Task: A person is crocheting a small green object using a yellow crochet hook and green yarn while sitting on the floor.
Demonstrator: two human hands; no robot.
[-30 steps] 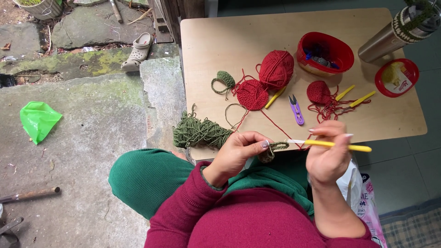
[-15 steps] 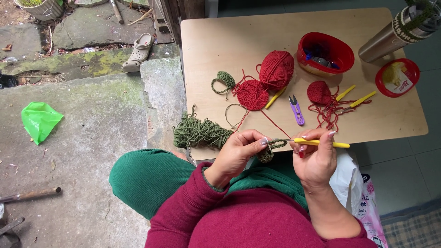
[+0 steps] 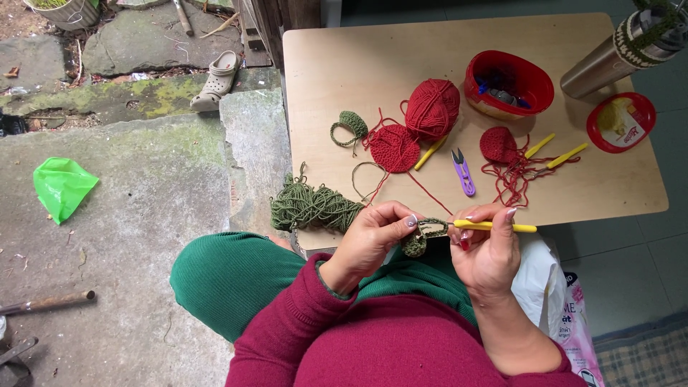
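My left hand (image 3: 373, 236) pinches a small olive-green crochet piece (image 3: 418, 242) just below the near edge of the wooden table (image 3: 344, 79). My right hand (image 3: 489, 247) grips a yellow-handled crochet hook (image 3: 494, 226) whose tip is in the green piece. Green yarn runs left to a loose olive skein (image 3: 312, 208) at the table's near left corner. On the table lie a red yarn ball (image 3: 432, 107), a flat red crocheted disc (image 3: 393, 148), a small red cap-shaped piece (image 3: 499, 145) and a small green crocheted piece (image 3: 351, 125).
Purple thread snips (image 3: 463, 170), spare yellow hooks (image 3: 566, 155), a red bowl (image 3: 510, 84), a red lid (image 3: 620, 122) and a steel flask (image 3: 616, 54) are on the table. A sandal (image 3: 216, 80) and green plastic bag (image 3: 63, 186) lie on the stone ground.
My right hand has moved left with the hook, closer to my left hand, and the hook tip has gone into the green piece. The left hand has barely shifted.
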